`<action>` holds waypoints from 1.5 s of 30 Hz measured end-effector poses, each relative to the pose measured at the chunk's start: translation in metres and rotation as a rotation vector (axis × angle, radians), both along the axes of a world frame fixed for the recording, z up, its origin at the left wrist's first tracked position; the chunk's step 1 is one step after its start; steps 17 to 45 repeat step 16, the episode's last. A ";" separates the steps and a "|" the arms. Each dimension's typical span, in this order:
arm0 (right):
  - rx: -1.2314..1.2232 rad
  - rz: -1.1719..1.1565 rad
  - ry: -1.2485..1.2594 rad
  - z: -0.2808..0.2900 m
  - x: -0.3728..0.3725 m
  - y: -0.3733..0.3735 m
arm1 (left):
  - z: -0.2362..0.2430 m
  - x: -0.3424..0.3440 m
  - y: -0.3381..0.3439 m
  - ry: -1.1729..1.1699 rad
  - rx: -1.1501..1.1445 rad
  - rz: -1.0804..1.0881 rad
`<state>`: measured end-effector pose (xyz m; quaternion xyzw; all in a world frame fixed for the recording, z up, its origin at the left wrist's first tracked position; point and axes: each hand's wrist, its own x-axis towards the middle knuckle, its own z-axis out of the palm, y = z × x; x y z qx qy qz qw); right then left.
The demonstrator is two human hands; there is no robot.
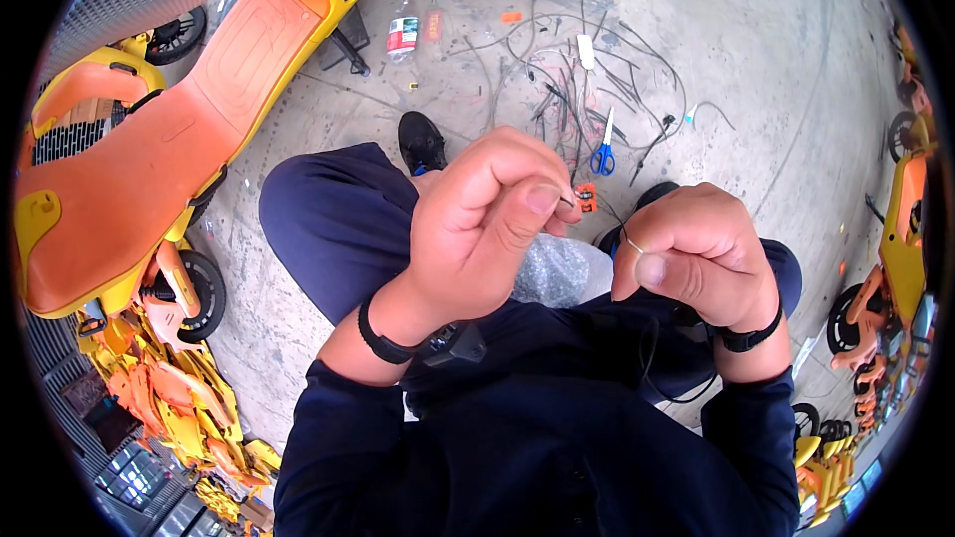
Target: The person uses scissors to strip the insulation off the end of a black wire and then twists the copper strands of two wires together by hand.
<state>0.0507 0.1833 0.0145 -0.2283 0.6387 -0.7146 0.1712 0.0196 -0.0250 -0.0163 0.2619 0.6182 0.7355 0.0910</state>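
Overhead, thin wire (609,222) pinched between left hand (482,229) and right hand (696,254).

I am wearing a dark navy long-sleeved top, its sleeves pushed up toward my elbows, and matching navy trousers. A black band is circling my left hand's (477,229) wrist, and another black band is sitting on the wrist of my right hand (696,259). I am wearing black shoes (422,142). A small black device is hanging at my chest.
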 end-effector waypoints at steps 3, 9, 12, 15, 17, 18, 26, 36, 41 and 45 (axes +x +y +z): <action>0.003 0.021 -0.008 0.001 0.000 -0.001 | -0.003 -0.003 -0.004 0.064 -0.032 -0.022; 0.019 0.052 0.004 0.000 -0.001 -0.002 | 0.007 0.001 -0.003 0.019 -0.109 -0.074; 0.040 0.029 0.023 -0.001 0.000 -0.001 | 0.007 0.000 -0.002 -0.015 -0.064 -0.168; 0.127 0.010 -0.007 0.000 -0.002 0.001 | 0.009 -0.002 -0.006 0.120 -0.177 -0.088; 0.208 0.007 -0.045 0.003 -0.003 0.003 | 0.008 -0.005 -0.007 0.214 -0.199 -0.092; 0.208 0.007 -0.045 0.003 -0.003 0.003 | 0.008 -0.005 -0.007 0.214 -0.199 -0.092; 0.208 0.007 -0.045 0.003 -0.003 0.003 | 0.008 -0.005 -0.007 0.214 -0.199 -0.092; 0.208 0.007 -0.045 0.003 -0.003 0.003 | 0.008 -0.005 -0.007 0.214 -0.199 -0.092; 0.208 0.007 -0.045 0.003 -0.003 0.003 | 0.008 -0.005 -0.007 0.214 -0.199 -0.092; 0.208 0.007 -0.045 0.003 -0.003 0.003 | 0.008 -0.005 -0.007 0.214 -0.199 -0.092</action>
